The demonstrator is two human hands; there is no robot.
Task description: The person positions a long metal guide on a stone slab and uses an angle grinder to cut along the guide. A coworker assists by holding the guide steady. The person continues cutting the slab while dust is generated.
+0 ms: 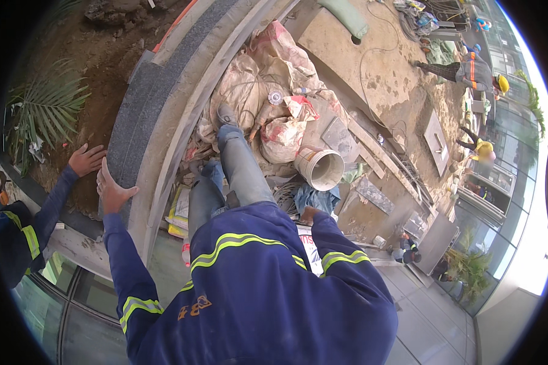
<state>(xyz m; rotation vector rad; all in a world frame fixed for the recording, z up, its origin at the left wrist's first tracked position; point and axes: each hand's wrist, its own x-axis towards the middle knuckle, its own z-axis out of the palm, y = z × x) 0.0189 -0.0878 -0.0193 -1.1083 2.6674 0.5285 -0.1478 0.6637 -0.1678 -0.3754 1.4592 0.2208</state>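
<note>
My left hand [111, 190] rests with its fingers apart at the end of a dark grey granite slab [141, 121], which lies along the top of a curved concrete wall. A co-worker's hand [86, 160] reaches in from the left, close to the same slab end and beside my own hand. Partly hidden by my sleeve, my right hand [309, 215] is low at my right side, next to a blue cloth [323, 199] and a white printed bag [310, 246]. Its fingers do not show clearly.
Dusty sacks [240, 79] lie under my feet, with an angle grinder [274, 100] on them. A white bucket [320, 167] lies tipped beside wooden planks [371, 149]. Left of the wall are soil and a palm plant [49, 97]. Several workers are farther right.
</note>
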